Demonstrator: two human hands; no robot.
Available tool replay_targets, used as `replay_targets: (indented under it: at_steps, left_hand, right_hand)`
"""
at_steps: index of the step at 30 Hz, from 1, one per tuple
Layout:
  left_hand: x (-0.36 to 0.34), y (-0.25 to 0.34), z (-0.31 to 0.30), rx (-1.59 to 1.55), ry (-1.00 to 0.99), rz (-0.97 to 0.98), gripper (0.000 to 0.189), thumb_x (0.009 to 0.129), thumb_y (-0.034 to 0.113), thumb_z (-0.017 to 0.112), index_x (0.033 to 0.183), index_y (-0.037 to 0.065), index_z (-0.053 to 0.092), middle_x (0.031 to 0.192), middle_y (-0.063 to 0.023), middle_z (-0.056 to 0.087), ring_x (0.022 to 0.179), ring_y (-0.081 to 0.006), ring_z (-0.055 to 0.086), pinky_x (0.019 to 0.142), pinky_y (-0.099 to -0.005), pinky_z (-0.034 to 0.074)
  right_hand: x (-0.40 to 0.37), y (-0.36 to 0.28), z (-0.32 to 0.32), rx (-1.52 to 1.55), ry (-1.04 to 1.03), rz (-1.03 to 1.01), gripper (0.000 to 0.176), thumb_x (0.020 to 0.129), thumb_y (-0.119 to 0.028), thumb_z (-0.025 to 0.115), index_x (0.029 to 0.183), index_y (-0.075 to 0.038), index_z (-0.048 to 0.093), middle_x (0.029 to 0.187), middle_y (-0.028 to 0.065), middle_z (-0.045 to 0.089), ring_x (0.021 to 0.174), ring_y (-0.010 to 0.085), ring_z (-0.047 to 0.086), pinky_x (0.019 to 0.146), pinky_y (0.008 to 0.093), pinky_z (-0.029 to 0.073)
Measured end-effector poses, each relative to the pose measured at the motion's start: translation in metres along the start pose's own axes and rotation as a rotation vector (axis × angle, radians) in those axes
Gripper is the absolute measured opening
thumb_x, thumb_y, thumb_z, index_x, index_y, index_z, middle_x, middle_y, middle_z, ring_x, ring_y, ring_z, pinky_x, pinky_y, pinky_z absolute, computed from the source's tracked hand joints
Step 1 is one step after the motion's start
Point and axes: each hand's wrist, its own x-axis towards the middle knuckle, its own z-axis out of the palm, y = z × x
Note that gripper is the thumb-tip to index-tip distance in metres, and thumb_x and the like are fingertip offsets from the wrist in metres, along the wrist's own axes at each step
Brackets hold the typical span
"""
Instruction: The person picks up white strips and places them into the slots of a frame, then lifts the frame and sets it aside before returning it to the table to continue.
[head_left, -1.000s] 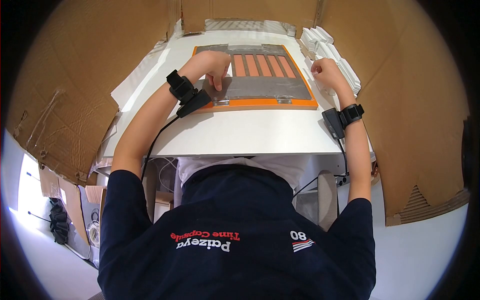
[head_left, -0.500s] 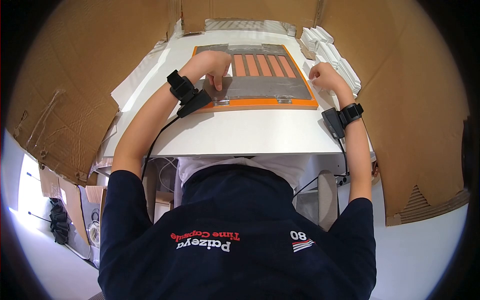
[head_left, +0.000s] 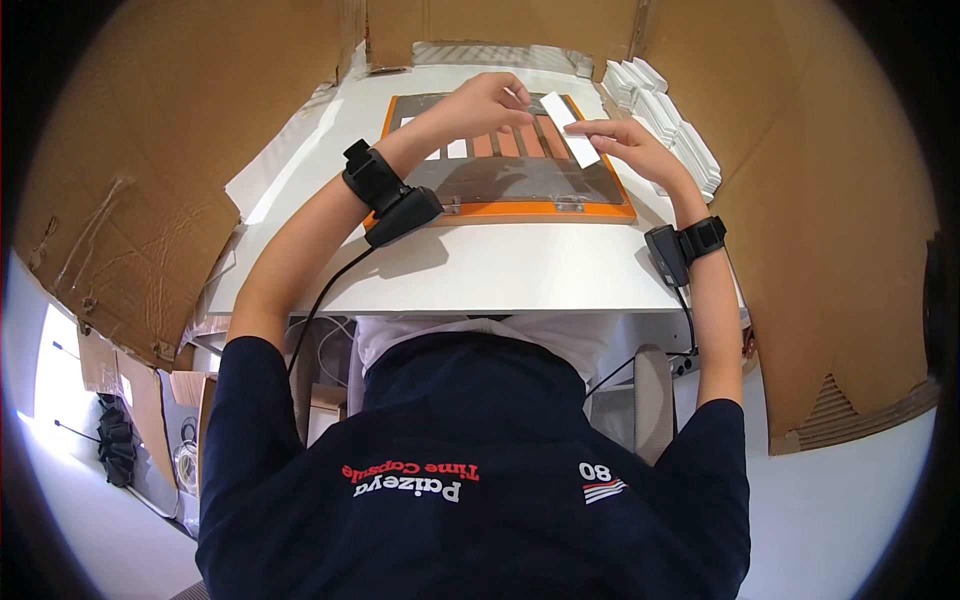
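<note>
An orange-edged grey panel (head_left: 480,183) with a row of long slots lies on the white table. Pinkish-orange shows in several slots, while white shows in slots at the left. My right hand (head_left: 635,150) grips a flat white strip (head_left: 570,130) between thumb and fingers, tilted above the panel's right part. My left hand (head_left: 492,103) hovers over the panel's middle, its fingers loosely bent and apart, with nothing seen in them. Its forearm hides part of the left slots.
Piles of folded white pieces (head_left: 675,130) lie along the table's right side. Cardboard walls (head_left: 840,200) enclose the table at the back and sides. Black devices (head_left: 405,217) with cables are strapped to both wrists.
My right hand has moved left from beside the piles and now carries a white strip over the panel. My left hand has lifted off the panel's left part and shifted right and away.
</note>
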Motion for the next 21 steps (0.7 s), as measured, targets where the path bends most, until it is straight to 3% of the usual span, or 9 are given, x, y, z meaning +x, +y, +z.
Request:
replay_targets:
  at_steps: [5,7,10,16,21]
  left_hand:
    - [-0.01,0.007,0.024,-0.166,0.016,-0.154,0.053,0.08,0.019,0.065,0.119,-0.005,0.036,0.099,-0.0195,0.059,0.082,-0.0179,0.063,0.069,-0.0252,0.053]
    - [-0.02,0.028,0.028,-0.233,0.042,-0.257,0.059,0.082,0.015,0.062,0.127,-0.004,0.028,0.101,-0.0192,0.059,0.085,-0.0184,0.063,0.069,-0.0264,0.053]
    - [-0.012,0.014,0.032,-0.241,0.125,-0.198,0.067,0.08,0.016,0.064,0.129,-0.005,0.022,0.1,-0.021,0.059,0.086,-0.0202,0.063,0.068,-0.025,0.053]
    - [-0.014,0.005,0.029,-0.368,0.033,-0.214,0.073,0.078,0.013,0.065,0.129,-0.01,0.018,0.098,-0.019,0.06,0.088,-0.0215,0.063,0.076,-0.0263,0.053]
    - [-0.012,-0.001,0.031,-0.394,0.029,-0.21,0.074,0.077,0.01,0.067,0.128,-0.011,0.018,0.098,-0.0177,0.06,0.087,-0.0211,0.063,0.079,-0.0264,0.052]
  right_hand:
    - [0.001,-0.001,0.0,0.085,-0.153,0.027,0.037,0.087,-0.023,0.052,0.123,-0.017,0.053,0.123,0.0056,0.054,0.109,0.0186,0.053,0.094,0.0345,0.042]
    - [0.0,0.004,0.002,0.157,-0.177,-0.094,0.041,0.086,-0.022,0.053,0.127,-0.018,0.049,0.128,0.0054,0.05,0.112,0.0195,0.052,0.097,0.0355,0.041]
    - [-0.004,0.004,0.007,0.121,-0.179,-0.138,0.047,0.084,-0.026,0.055,0.13,-0.018,0.045,0.133,0.0046,0.045,0.115,0.0208,0.05,0.1,0.0362,0.038]
    - [-0.002,0.004,0.007,0.129,-0.27,-0.114,0.055,0.085,-0.042,0.053,0.134,-0.02,0.04,0.136,0.0074,0.041,0.121,0.0246,0.044,0.101,0.0378,0.033]
    - [0.0,0.008,0.008,0.132,-0.287,-0.112,0.06,0.083,-0.043,0.055,0.135,-0.017,0.038,0.138,0.0089,0.038,0.124,0.0258,0.041,0.101,0.0386,0.032]
